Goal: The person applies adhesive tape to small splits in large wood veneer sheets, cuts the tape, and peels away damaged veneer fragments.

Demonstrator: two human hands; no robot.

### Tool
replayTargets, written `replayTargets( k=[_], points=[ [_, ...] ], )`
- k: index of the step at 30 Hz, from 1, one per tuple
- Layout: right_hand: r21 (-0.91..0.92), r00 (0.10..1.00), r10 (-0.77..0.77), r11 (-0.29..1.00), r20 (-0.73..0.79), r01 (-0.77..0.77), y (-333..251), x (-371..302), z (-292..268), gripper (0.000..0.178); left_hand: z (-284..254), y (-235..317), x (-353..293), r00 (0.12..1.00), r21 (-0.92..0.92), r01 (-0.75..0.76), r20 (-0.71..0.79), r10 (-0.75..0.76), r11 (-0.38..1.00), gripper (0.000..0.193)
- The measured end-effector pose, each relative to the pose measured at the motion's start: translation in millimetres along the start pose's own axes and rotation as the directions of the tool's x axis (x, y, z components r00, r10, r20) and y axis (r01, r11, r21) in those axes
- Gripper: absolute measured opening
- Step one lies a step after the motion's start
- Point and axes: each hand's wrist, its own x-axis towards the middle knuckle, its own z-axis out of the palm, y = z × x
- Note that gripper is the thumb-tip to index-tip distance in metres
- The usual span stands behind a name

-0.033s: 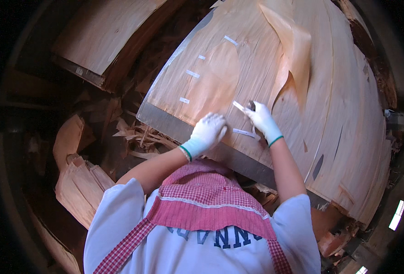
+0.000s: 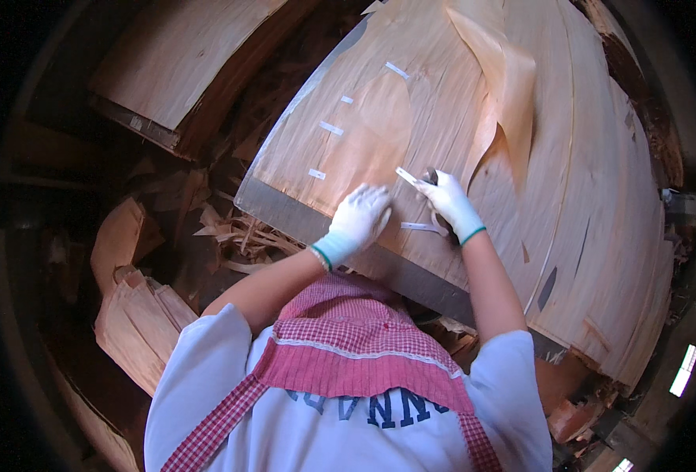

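A large pale wood veneer sheet (image 2: 442, 118) lies in front of me. Near its front edge my left hand (image 2: 361, 214), in a white glove with a green cuff, lies on the sheet with its fingers stretched out. To its right, my gloved right hand (image 2: 448, 201) is closed on a short strip of white paper tape (image 2: 406, 176) that sticks out to the left. A dark object (image 2: 431, 178) shows at its fingers; its kind is unclear. Below that hand a longer piece of white tape (image 2: 419, 226) curls toward the palm. Several tape pieces (image 2: 317, 174) are stuck on the veneer.
A loose veneer flap (image 2: 513, 86) curls up from the sheet at the far middle. Another veneer stack (image 2: 182, 63) stands at the far left. Scraps (image 2: 245, 232) and broken veneer pieces (image 2: 143, 322) lie left of me. The stack's grey front edge (image 2: 285, 211) runs before my body.
My left hand has slid slightly away from me across the veneer. The right hand and its tape strip have shifted a little to the left and away.
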Motion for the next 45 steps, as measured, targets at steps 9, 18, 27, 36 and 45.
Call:
replayTargets(
  k=[9,18,27,36,45],
  points=[
    [-0.703,0.940,-0.314,0.698,-0.133,0.134,2.3,46.1,-17.9,0.034,20.5,-1.5,62.0,0.987,0.456,-0.149,0.008,0.163,0.877,0.049],
    [-0.514,0.973,-0.134,0.858,-0.190,0.018,-15.4,-181.2,-148.4,0.012,-100.4,-108.2,-33.1,0.632,-0.234,0.587,-0.466,-0.619,0.775,0.035],
    [0.432,0.827,0.149,0.794,0.542,-0.427,52.0,-303.8,-9.4,0.036,-88.4,-141.1,-56.7,0.663,-0.263,0.644,-0.278,-0.695,0.719,0.040],
    [-0.288,0.909,0.204,0.953,0.364,-0.098,78.8,-299.2,-0.7,0.032,-163.6,-65.8,1.2,0.869,-0.791,0.250,-0.071,-0.490,0.558,0.020],
    [-0.210,0.808,-0.504,0.863,-0.304,0.460,-83.6,-155.4,-17.6,0.079,-222.0,47.6,47.0,0.984,-0.943,0.034,-0.026,-0.176,0.332,0.029]
  ],
)
